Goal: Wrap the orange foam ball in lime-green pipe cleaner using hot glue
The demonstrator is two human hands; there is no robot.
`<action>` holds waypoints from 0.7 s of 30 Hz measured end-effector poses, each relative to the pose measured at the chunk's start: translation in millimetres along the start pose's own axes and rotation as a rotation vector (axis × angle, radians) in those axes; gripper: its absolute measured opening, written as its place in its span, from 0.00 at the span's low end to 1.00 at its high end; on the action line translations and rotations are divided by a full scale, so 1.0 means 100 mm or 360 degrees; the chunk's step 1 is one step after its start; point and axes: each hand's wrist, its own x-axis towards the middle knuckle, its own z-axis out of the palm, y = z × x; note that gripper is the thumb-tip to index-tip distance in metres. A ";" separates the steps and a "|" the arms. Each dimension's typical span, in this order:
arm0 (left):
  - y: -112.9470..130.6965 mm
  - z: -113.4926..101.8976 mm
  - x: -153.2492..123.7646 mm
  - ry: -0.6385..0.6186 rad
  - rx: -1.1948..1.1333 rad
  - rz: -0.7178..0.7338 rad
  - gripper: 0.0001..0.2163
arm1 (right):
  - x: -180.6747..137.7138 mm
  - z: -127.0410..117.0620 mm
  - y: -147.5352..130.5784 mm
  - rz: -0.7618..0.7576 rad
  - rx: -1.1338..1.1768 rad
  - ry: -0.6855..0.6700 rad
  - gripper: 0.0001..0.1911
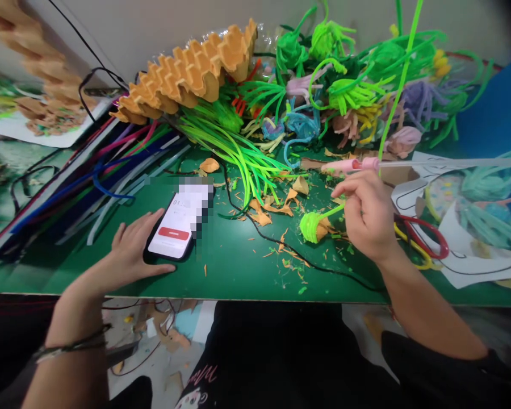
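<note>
Your right hand (366,213) has its grip pinched together on the thin stem of a green pipe-cleaner flower (311,225). The flower's looped head, seated in a small orange cup, lies on the counter (238,267) just left of your knuckles. Your left hand (130,250) is not clamped on anything. Its fingers lie loosely apart along the left edge of a phone (176,224) that rests flat on the counter, with the thumb under its lower edge.

Judging by how things lie, a good deal is done: a big heap of made flowers (344,91) in green, blue, lilac and pink is piled against the wall. The one in your grip looks formed at the head. A fair share seems left, too. A bundle of loose green stems (234,150) fans across the middle, and stacks of orange egg carton (191,71) lie whole behind it.

Orange scraps (276,210) litter the counter around the flower, and a black cable (281,241) runs through them. Scissors (426,238) with red and yellow handles lie just right of your right hand. A pink tool (351,165) lies just beyond your fingers, possibly a glue gun, though it is too blurred to be sure.
</note>
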 end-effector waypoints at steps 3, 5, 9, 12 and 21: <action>0.18 0.07 -0.02 0.0309 0.0059 -0.0054 0.35 | 0.00 0.00 0.01 0.0014 0.0001 -0.0007 0.16; 0.27 0.08 0.01 0.0383 0.0064 -0.0082 0.36 | 0.00 -0.01 0.00 0.0004 0.0039 -0.0034 0.16; 0.43 -0.07 0.07 0.0452 0.0034 -0.0103 0.41 | 0.01 -0.02 -0.02 -0.0020 0.0161 -0.0086 0.14; 0.70 -0.28 0.09 0.0367 -0.0408 0.0428 0.45 | 0.01 -0.03 -0.03 -0.0045 0.0196 -0.0118 0.13; 1.87 -0.31 0.56 -0.0065 -0.0411 0.0980 0.46 | 0.00 -0.02 -0.01 -0.0063 0.0089 -0.0042 0.12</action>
